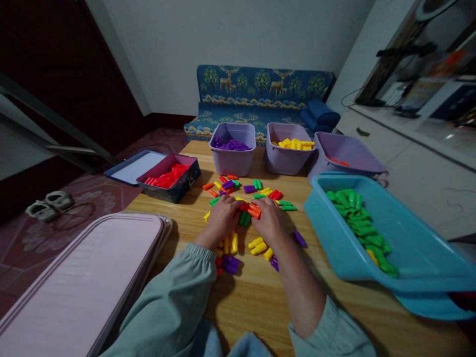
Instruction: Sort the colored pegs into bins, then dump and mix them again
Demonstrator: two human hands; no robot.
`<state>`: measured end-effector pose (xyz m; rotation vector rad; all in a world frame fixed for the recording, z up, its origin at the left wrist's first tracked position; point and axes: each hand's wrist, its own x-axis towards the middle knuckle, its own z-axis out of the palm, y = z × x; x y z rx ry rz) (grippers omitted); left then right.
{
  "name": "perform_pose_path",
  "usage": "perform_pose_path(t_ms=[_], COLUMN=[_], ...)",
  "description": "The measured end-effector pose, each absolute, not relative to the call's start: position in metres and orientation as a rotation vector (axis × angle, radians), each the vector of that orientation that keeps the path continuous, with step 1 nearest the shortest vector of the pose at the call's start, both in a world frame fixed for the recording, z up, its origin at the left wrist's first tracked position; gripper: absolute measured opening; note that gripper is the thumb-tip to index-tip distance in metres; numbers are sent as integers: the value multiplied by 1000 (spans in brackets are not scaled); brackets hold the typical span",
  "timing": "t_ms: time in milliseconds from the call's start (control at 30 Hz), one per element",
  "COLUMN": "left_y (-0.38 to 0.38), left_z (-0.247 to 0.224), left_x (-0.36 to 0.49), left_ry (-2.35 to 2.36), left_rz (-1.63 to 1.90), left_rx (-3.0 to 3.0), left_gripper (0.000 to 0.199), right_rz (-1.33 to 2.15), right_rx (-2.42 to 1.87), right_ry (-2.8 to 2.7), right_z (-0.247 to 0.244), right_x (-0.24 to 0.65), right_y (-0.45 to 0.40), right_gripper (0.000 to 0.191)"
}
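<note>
My right hand (268, 219) is closed on short, tube-shaped orange plastic pieces (254, 211) over the middle of the table. Close beside it, my left hand (224, 216) has its fingers curled at a red plastic piece (243, 207), partly hidden by the fingers. Green pieces (244, 218) lie just below the fingertips. Yellow pieces (258, 245) and purple pieces (231, 264) are scattered nearer to me, some under my wrists. A mixed group of red, orange, green, yellow and purple pieces (227, 184) lies beyond my hands.
Lilac bins hold purple (234, 164), yellow (285, 164) and a few orange-red pieces (351, 148). A hinged tin (182, 186) of red pieces stands left. On the right is a blue tub (330, 243) with green pieces. A pink lid (96, 267) covers the near left.
</note>
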<state>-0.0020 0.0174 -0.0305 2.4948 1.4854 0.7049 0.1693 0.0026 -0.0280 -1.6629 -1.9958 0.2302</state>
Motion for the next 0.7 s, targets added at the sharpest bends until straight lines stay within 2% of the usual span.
perform_pose_path(t_ms=[233,367,533,700], left_y=[20,21,18,16], left_z=[-35,-37,-35,-31], left_x=[-5,-5,-2,-1], left_ry=[1370,1331,1408,1445], left_rz=[907,877,646,638], left_rx=[2375,2454,2605,2555], left_gripper=[34,39,46,25], right_rz=[553,691,517,431], right_rx=[-1520,-1461,-1721,-1860], right_ry=[-1631,-1359,-1491,-1695], right_z=[-30,-26,-14,-17], right_x=[170,180,193,195], right_y=[8,10,7,7], right_gripper=[28,35,28,18])
